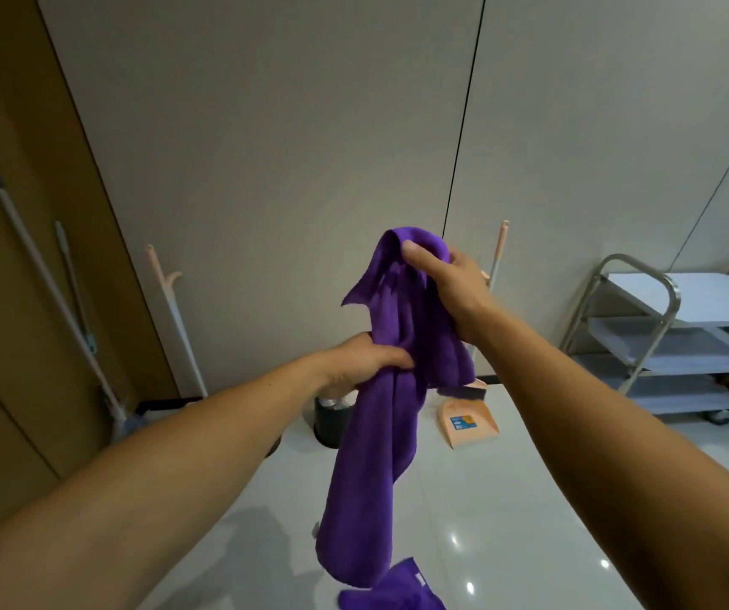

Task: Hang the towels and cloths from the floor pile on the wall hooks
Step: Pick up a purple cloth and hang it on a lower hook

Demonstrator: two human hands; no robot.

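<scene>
Head view: left hand (365, 361) and right hand (446, 279) grip plush, bunched purple towel (380, 455).

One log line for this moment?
right hand: grips purple towel top | left hand: grips its middle | another purple cloth: on floor

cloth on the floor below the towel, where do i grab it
Come down from above and pinch the raised fold on top of the cloth. It lies crumpled on the floor, partly out of frame, with no free edge showing to slide under. The left hand and right hand both grip the towel, so free one first.
</scene>
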